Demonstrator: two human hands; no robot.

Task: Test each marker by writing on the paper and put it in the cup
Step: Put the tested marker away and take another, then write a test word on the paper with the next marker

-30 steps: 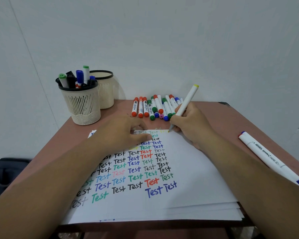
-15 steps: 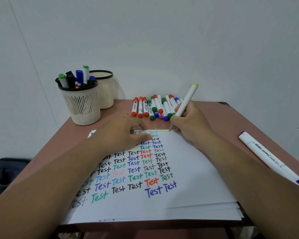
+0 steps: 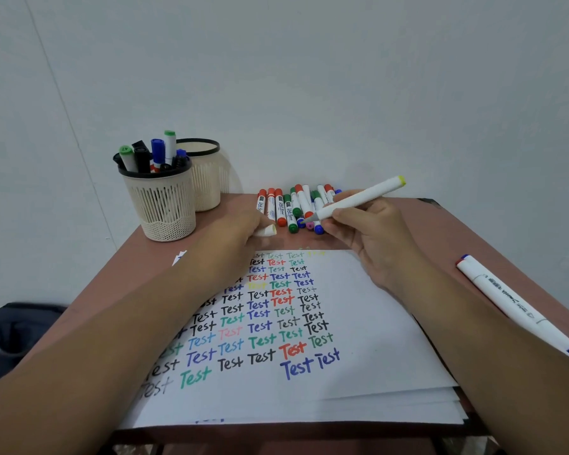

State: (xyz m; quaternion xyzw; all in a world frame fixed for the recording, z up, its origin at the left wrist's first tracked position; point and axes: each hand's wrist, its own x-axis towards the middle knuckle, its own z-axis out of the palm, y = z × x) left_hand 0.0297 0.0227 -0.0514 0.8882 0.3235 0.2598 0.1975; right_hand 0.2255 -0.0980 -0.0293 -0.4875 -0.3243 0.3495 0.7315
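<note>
My right hand (image 3: 365, 234) grips a white marker with a yellow end (image 3: 358, 198), lifted off the paper and lying nearly level, its grey tip pointing left. My left hand (image 3: 234, 238) holds the marker's white cap (image 3: 266, 230) just beyond the paper's far edge, a short gap from the tip. The paper (image 3: 358, 339) is covered with rows of coloured "Test" words. A cream mesh cup (image 3: 161, 205) at the far left holds several markers. A row of capped markers (image 3: 293, 205) lies at the table's far edge.
A second, empty-looking cream cup (image 3: 207, 178) stands behind the first, against the wall. A long white marker with blue ends (image 3: 516, 307) lies on the table at the right. A dark bag (image 3: 17, 336) sits on the floor to the left.
My right hand has lifted the marker off the paper and tilted it flat, tip to the left. My left hand has left the paper and moved forward, the cap now showing.
</note>
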